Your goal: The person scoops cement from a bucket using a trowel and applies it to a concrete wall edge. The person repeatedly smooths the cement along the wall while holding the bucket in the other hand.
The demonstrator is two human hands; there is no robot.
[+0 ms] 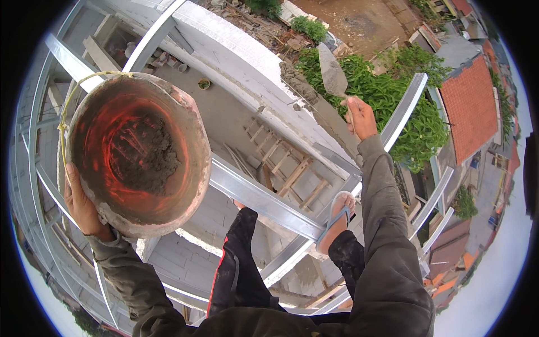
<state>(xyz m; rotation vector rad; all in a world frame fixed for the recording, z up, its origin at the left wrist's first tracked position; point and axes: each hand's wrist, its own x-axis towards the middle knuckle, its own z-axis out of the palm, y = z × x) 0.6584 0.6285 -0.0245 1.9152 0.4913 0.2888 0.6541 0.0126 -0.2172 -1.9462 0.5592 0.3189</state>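
Note:
My left hand [83, 205] grips the outer side of a mortar-crusted bucket [193, 168], its fingers partly hidden behind the wall. Wet grey mortar [149, 154] lies in the bottom of it, and the inside glows reddish. A yellow cord [63, 121] hangs at the bucket's left rim. Out to the right, my right hand [361, 117] is closed round the handle of a pointed trowel [332, 73], whose blade points away from me and is smeared with grey mortar. Below the blade runs a wall top with fresh mortar [314, 104] along it.
I am high on metal roof beams [264, 196], one sandalled foot [337, 219] on the framing. Far below are a floor and a wooden ladder [286, 163]. A white block wall [224, 50] crosses the far side. Leafy plants [415, 132] and a tiled roof [469, 109] lie beyond, right.

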